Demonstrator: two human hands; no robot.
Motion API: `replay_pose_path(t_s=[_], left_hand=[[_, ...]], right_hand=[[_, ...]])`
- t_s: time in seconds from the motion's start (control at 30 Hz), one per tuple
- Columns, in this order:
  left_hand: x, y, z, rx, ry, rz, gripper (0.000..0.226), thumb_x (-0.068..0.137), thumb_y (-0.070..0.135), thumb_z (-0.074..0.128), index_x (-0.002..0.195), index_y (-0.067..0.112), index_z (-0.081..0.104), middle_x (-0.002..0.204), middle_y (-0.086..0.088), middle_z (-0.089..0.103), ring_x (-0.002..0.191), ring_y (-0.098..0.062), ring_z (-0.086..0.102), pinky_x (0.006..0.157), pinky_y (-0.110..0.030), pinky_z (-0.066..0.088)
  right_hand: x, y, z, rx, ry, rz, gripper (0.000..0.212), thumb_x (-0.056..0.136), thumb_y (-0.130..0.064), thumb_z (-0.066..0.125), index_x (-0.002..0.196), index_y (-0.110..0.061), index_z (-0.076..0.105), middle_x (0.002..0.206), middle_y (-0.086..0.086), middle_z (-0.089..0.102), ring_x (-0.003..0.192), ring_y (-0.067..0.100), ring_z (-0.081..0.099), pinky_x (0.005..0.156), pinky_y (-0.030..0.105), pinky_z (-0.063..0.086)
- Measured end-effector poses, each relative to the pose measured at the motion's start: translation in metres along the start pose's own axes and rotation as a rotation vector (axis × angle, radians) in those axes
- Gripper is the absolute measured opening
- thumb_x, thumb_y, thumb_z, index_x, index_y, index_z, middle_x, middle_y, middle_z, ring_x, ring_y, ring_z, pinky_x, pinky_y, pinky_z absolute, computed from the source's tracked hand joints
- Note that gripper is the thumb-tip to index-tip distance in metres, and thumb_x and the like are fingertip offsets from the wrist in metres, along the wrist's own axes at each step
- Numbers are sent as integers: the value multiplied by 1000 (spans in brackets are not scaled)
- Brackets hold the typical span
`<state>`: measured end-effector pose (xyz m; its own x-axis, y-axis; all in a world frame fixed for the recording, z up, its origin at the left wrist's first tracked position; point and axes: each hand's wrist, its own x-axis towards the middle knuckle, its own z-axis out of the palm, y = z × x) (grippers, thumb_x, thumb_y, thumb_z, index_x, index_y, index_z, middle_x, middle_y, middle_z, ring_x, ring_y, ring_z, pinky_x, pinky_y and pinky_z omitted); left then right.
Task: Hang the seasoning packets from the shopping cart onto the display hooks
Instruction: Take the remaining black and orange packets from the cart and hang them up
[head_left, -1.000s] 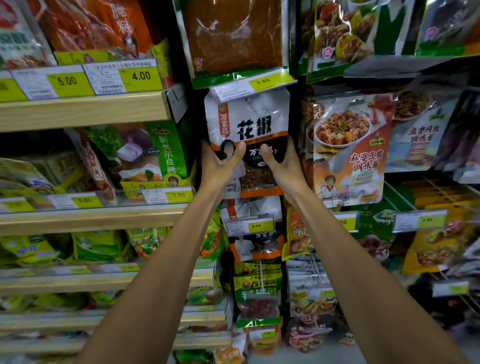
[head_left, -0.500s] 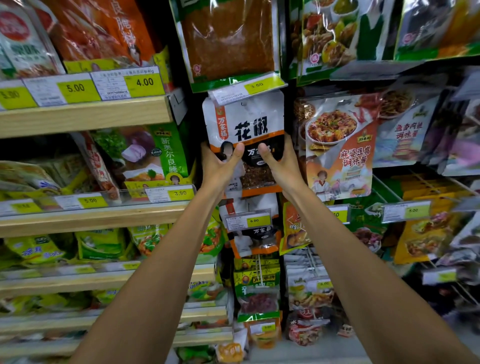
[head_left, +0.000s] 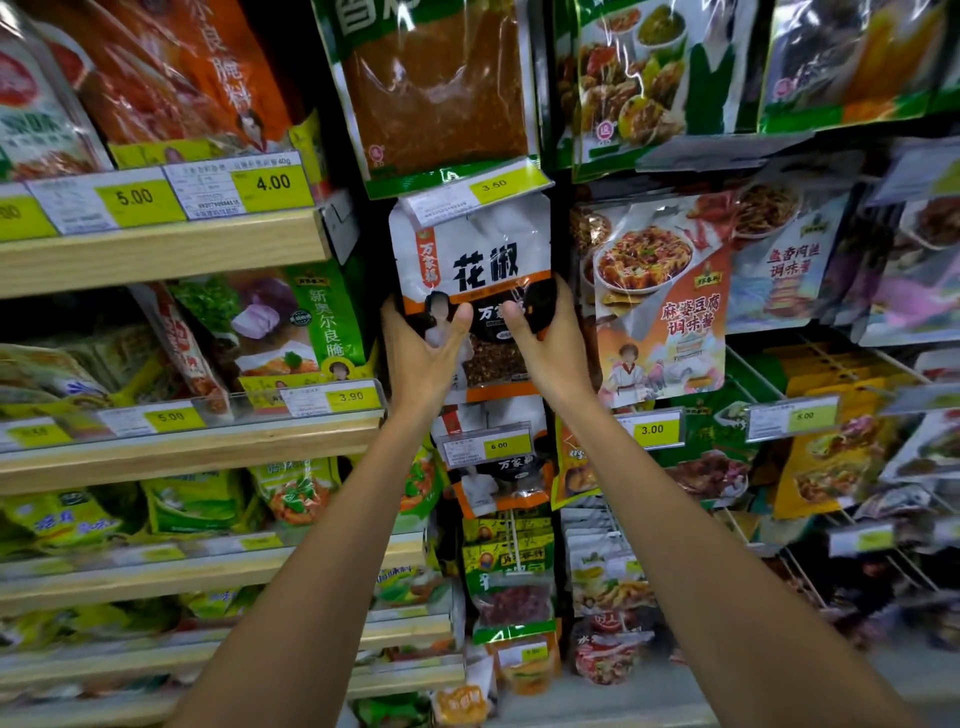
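A white, orange and black seasoning packet (head_left: 475, 260) with large black characters hangs upright in the middle column of the display, its top tucked behind a 3.50 price tag (head_left: 475, 192). My left hand (head_left: 423, 353) grips its lower left edge, thumb on the front. My right hand (head_left: 550, 348) grips its lower right edge the same way. The hook itself is hidden behind the tag and the packet. The shopping cart is out of view.
A brown spice bag (head_left: 431, 88) hangs just above. A mapo tofu sauce packet (head_left: 660, 306) hangs to the right, a green marinade packet (head_left: 291, 327) on the wooden shelf (head_left: 156, 254) to the left. More packets hang below behind a 6.00 tag (head_left: 488, 447).
Both hands and the packet stay in the same grip and place on the display. Only the head camera has shifted slightly, so the shelves sit a little differently in the picture.
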<state>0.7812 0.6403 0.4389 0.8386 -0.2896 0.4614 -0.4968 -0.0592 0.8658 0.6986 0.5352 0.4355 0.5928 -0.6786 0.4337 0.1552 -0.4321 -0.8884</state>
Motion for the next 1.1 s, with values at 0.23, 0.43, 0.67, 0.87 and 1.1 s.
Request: replay_pose_path(t_s=[0.23,0.43,0.67,0.87,1.1], left_hand=[[-56,18,8,352,213,352,31,98,19,52,121,0,52,121,-16,52,111,-29,52,91,-32,41],[-64,46,86,234,-184,237,42,99,27,51,134,5,46,131,-11,53,119,-24,51,94,-27,40],[-51,54,142,118,-161,-10,86,90,36,63,152,7,12,148,0,36,131,2,39,104,-13,34],[-44,51,153,71,-151,-39,70,95,25,59,151,10,19,100,-14,67,63,-20,66,62,-35,56],[-25,39,151,18,-182,-28,88,84,35,69,152,19,15,152,0,33,129,-9,45,96,-24,49]], right_hand=[[-39,1,-52,-54,108,-74,44,98,-28,55,137,-13,43,132,-4,50,121,2,47,101,13,38],[-11,31,-148,-241,336,31,47,94,-27,62,133,-8,46,133,8,49,123,21,46,102,33,40],[37,70,-176,-50,-1,191,71,85,-31,72,139,-14,30,133,2,52,122,17,52,99,25,44],[55,89,-170,116,-186,130,69,83,-23,74,139,-18,33,116,-9,56,99,-8,56,70,3,48],[70,95,-169,80,-162,87,90,76,-27,81,146,-21,25,134,2,48,112,10,55,79,11,48]])
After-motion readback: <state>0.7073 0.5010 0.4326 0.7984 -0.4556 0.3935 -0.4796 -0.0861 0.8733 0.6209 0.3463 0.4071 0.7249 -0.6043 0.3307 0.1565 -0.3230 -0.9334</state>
